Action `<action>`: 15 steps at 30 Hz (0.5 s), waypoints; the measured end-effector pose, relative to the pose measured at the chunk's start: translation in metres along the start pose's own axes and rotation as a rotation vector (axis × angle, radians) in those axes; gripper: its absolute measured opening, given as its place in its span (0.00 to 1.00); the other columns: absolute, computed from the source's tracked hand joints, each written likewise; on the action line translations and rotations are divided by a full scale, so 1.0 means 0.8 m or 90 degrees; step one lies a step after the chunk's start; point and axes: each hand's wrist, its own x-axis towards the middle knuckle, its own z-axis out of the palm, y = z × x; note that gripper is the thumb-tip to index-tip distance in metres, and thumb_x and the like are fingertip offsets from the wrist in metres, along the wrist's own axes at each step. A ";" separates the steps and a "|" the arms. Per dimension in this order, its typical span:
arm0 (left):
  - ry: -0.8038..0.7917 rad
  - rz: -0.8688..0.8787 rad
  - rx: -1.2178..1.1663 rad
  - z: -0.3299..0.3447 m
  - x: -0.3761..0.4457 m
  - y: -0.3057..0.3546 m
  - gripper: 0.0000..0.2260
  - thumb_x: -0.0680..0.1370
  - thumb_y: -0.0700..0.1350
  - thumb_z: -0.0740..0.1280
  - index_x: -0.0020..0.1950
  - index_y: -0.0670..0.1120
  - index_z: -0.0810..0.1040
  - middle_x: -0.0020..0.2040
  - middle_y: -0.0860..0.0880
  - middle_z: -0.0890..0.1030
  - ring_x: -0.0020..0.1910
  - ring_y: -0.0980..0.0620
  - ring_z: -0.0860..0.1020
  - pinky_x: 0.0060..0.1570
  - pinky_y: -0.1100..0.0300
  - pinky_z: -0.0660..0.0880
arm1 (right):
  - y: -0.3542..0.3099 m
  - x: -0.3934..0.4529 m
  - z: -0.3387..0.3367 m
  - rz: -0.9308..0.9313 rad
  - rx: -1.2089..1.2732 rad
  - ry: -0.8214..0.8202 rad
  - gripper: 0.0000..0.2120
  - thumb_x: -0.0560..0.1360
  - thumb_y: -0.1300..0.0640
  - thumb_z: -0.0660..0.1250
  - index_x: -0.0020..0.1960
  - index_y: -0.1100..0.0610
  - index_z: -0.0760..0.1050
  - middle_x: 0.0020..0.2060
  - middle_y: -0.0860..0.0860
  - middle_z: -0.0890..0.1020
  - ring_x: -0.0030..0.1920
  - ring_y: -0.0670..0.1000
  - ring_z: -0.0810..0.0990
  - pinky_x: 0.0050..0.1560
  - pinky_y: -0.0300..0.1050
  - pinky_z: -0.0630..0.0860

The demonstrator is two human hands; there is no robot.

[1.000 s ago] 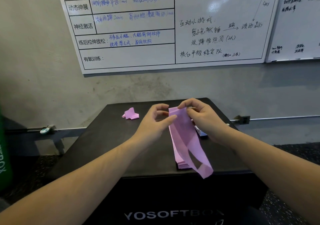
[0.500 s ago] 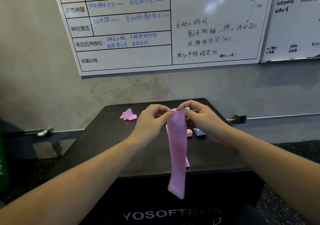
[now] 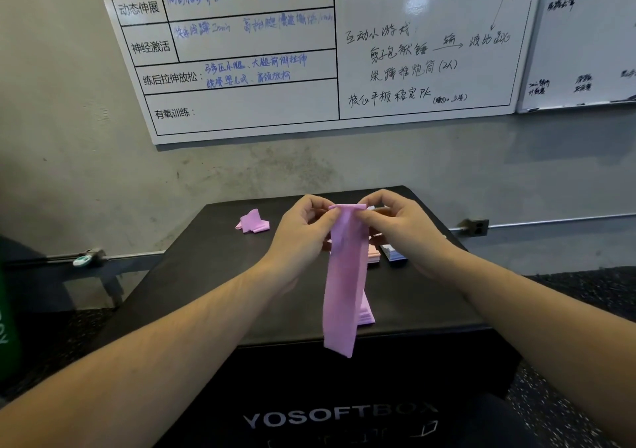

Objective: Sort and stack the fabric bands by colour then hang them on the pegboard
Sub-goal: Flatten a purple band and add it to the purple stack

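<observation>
Honestly, your left hand (image 3: pixel 303 237) and right hand (image 3: pixel 395 230) both pinch the pink band (image 3: pixel 342 282) at its 12 o'clock edge; it's limp, light, so hold corners.

Both bare forearms reach forward; the left hand (image 3: pixel 303 237) and right hand (image 3: pixel 399 230), raised side by side, pinch with curled fingers (image 3: pixel 370 218).

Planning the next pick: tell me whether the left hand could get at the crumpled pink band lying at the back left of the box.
Probably yes, once freed. The left hand now pinches the hanging pink band together with the right hand. The crumpled pink band lies apart on the black box, with bare surface between it and the hand.
</observation>
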 end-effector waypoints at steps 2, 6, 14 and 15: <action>-0.022 -0.017 -0.009 0.001 0.001 -0.002 0.04 0.82 0.48 0.68 0.55 0.49 0.78 0.50 0.48 0.85 0.51 0.47 0.84 0.51 0.51 0.83 | 0.000 0.002 0.000 0.019 0.019 -0.010 0.04 0.80 0.56 0.68 0.52 0.55 0.80 0.41 0.51 0.85 0.42 0.48 0.83 0.42 0.41 0.81; -0.034 -0.008 -0.030 0.004 0.001 -0.005 0.04 0.82 0.47 0.69 0.54 0.49 0.81 0.49 0.46 0.86 0.47 0.49 0.84 0.48 0.53 0.81 | 0.001 0.003 0.001 0.033 0.052 -0.020 0.08 0.81 0.54 0.67 0.55 0.57 0.81 0.45 0.55 0.85 0.43 0.50 0.84 0.43 0.43 0.81; -0.002 -0.020 -0.098 0.016 0.023 0.010 0.03 0.82 0.44 0.67 0.50 0.48 0.79 0.40 0.51 0.82 0.33 0.54 0.79 0.30 0.62 0.74 | 0.042 -0.002 -0.002 0.098 0.040 -0.083 0.14 0.73 0.45 0.75 0.56 0.48 0.81 0.52 0.54 0.86 0.53 0.57 0.85 0.55 0.52 0.78; 0.006 -0.024 -0.112 0.017 0.029 0.012 0.03 0.82 0.44 0.67 0.50 0.48 0.79 0.40 0.50 0.82 0.34 0.54 0.80 0.30 0.61 0.75 | 0.050 -0.004 -0.004 0.114 0.029 -0.104 0.15 0.74 0.47 0.75 0.58 0.49 0.80 0.52 0.55 0.86 0.54 0.55 0.85 0.56 0.52 0.79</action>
